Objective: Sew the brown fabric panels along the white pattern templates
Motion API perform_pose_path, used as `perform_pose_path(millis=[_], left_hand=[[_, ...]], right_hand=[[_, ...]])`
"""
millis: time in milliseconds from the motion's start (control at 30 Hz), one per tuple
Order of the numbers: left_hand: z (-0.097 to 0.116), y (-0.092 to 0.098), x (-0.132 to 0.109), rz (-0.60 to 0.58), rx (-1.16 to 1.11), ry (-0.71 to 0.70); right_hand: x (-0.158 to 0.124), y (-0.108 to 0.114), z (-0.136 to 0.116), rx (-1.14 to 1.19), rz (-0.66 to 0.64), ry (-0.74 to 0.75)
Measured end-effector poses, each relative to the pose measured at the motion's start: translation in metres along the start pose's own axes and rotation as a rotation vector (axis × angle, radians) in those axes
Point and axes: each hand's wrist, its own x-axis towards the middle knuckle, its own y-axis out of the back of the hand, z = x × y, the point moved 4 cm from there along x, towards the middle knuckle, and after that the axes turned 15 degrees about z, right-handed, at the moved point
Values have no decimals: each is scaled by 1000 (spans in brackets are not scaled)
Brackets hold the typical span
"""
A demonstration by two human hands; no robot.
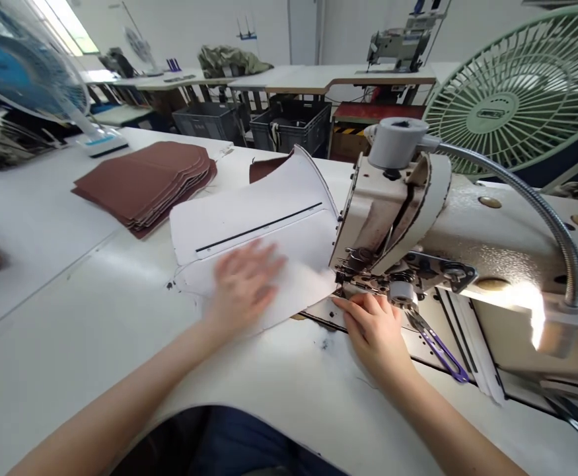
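A white fabric piece [249, 221] with a black stitched line lies on the table and curls up against the sewing machine [467, 225]. My left hand [244, 284] lies flat on the piece, fingers spread, blurred by motion. At the needle area, my right hand [375, 327] rests on the edge of the fabric right below the presser foot [355, 268], its fingers stretched forward and pressing the material down.
A stack of brown cut pieces [144, 182] lies at the back left. A green fan [511, 92] stands behind the machine, a blue fan [26, 73] at far left. Purple-handled snips [440, 350] lie on the machine bed. Crates [289, 125] and another machine [400, 43] stand beyond.
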Motion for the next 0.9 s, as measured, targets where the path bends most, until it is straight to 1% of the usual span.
perform_pose_path(millis=[67,100,133,167,200,233,267,300,333,367,433,500,533,600,667,733,833,900], left_hand=[[-39,38,-15,234,127,295],[-56,52,-25,322,106,461],[-70,61,-34,371,12,631],[-81,62,-43,360,-151,798],[-87,57,-51,292,-360,945],[-87,48,-56,192,-572,1052],[-84,38,-58,84,-746,1111],[-79,29,-59,-2,-861,1125],[-75,23,-59,-50,-921,1108],[-71,19,-59,-63,-942,1077],[-69,20,-60,-52,-934,1029],[-73,29,-69,-70,-915,1014],[-77,36,-76,-82,-897,1016],[-87,54,-95,-112,-847,1038],[-97,70,-116,-151,-803,1077],[-105,83,-135,-189,-793,1125],[-113,94,-156,-219,-828,1187],[-118,98,-163,-227,-842,1185]], right_hand=[[0,-1,1,-7,-4,13],[0,-1,1,-9,-2,17],[0,-1,1,-10,0,19],[0,-2,1,-11,4,19],[0,-2,1,-13,8,19],[1,-2,1,-16,15,23],[0,-2,1,-22,25,30],[0,-1,0,-29,35,40],[0,0,0,-36,45,51],[-1,2,-1,-41,53,60],[-3,5,-3,-48,66,61],[-2,8,-6,-21,71,21],[-1,8,-8,33,63,-35],[2,5,-14,203,17,-198],[7,-3,-23,378,-54,-350],[12,-10,-36,500,-141,-439],[17,-14,-56,665,-292,-537],[18,-9,-67,759,-371,-600]])
